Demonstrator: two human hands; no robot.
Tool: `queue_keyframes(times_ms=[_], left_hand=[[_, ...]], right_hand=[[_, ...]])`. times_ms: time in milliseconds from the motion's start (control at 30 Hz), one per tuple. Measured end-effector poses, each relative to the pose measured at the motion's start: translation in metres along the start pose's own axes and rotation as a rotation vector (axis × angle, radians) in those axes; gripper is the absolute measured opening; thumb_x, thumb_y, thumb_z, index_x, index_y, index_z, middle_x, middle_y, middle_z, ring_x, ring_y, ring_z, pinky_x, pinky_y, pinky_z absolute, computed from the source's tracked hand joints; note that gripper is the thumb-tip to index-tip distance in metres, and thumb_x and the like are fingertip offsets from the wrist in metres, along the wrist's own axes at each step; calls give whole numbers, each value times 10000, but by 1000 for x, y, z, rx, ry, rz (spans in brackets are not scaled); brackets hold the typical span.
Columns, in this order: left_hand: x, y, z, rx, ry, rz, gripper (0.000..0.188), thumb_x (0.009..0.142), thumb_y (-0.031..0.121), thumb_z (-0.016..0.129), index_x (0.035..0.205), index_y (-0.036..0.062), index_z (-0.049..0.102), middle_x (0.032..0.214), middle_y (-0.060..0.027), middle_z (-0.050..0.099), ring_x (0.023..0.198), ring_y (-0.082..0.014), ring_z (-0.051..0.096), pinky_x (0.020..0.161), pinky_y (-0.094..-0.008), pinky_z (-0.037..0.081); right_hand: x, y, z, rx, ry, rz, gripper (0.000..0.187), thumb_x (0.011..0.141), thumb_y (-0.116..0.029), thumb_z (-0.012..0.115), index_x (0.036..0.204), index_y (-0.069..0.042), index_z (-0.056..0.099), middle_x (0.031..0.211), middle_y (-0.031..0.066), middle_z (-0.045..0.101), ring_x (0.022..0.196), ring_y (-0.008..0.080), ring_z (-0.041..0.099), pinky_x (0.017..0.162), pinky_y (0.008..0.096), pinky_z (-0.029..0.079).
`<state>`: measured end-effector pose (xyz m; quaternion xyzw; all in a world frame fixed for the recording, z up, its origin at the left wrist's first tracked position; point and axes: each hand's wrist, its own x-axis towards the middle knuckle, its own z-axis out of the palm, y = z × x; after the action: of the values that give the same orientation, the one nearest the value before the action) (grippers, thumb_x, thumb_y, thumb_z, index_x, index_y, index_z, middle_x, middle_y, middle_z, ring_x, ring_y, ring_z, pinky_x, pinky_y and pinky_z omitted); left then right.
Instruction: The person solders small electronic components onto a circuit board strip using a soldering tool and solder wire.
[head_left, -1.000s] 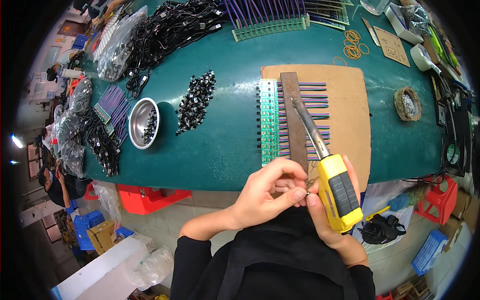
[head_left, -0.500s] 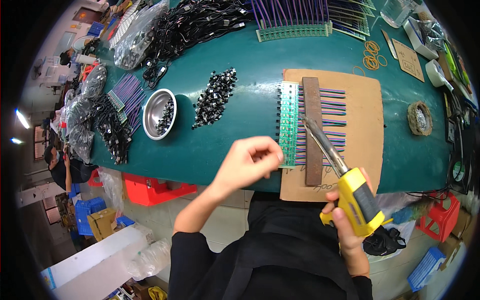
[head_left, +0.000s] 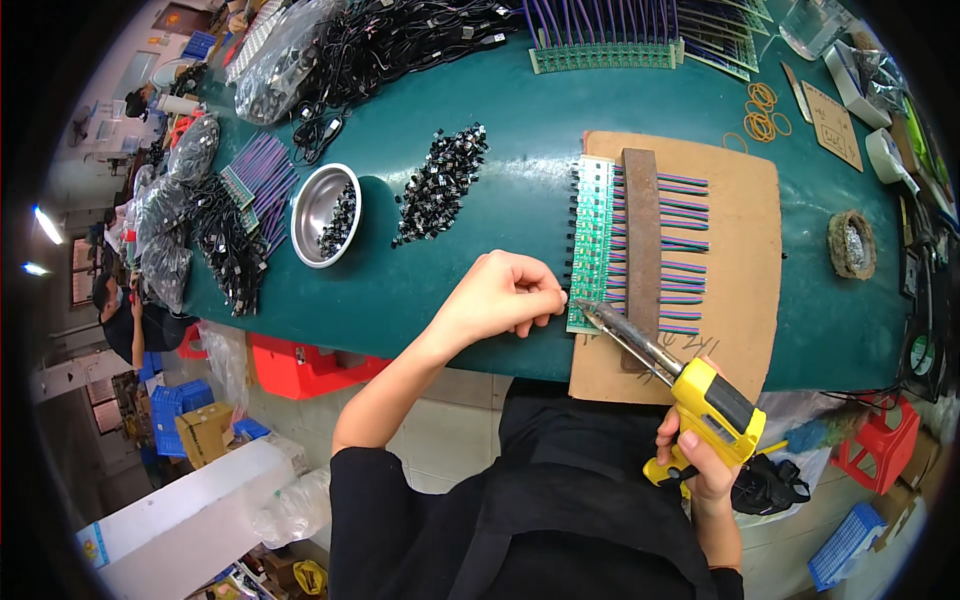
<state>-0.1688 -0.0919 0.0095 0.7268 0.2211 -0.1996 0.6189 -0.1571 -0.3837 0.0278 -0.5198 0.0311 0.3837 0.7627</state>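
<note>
My right hand (head_left: pixel 695 462) grips a yellow soldering gun (head_left: pixel 710 402); its metal tip rests at the near end of a green circuit board strip (head_left: pixel 592 240). Coloured wires (head_left: pixel 683 255) run from the strip under a dark metal bar (head_left: pixel 644 250), all lying on a brown board (head_left: pixel 750 300). My left hand (head_left: pixel 500 293) hovers just left of the strip's near end with fingers curled; its fingertips pinch something small that I cannot make out.
A pile of small black parts (head_left: pixel 442 180) and a steel bowl (head_left: pixel 322 213) holding more lie to the left on the green table (head_left: pixel 430 290). Bagged cables (head_left: pixel 200 220), rubber bands (head_left: pixel 760 110), a brass wool tip cleaner (head_left: pixel 852 243) and tape surround them. Red bins (head_left: pixel 300 362) stand below.
My left hand has left the soldering gun near my body and reached forward to the strip's near end. The soldering gun's tip has come down onto that end of the strip.
</note>
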Motion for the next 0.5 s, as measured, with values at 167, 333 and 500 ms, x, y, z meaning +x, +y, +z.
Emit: queue_keyframes(times_ms=[167, 333, 500], left_hand=[[-1, 0, 2, -20, 6, 1, 144, 807, 103, 618, 775, -33, 651, 637, -56, 606, 462, -64, 509, 430, -194, 399], [-1, -2, 3, -19, 19, 3, 144, 808, 103, 618, 770, -31, 653, 635, -55, 607, 467, -65, 516, 437, -193, 405], [-2, -1, 4, -22, 24, 12, 141, 808, 105, 620, 775, -28, 655, 631, -53, 606, 473, -66, 526, 442, -193, 411]], right_hand=[[0, 1, -3, -44, -20, 11, 719, 780, -71, 585, 1395, 19, 226, 814, 142, 574, 623, 166, 564, 544, 259, 493], [-3, -1, 1, -83, -15, 41, 708, 781, -52, 598, 1392, 4, 244, 825, 130, 587, 663, 158, 577, 585, 264, 509], [-6, 1, 0, -49, 3, -15, 688, 783, -36, 584, 1386, 11, 255, 819, 131, 592, 677, 165, 584, 606, 281, 530]])
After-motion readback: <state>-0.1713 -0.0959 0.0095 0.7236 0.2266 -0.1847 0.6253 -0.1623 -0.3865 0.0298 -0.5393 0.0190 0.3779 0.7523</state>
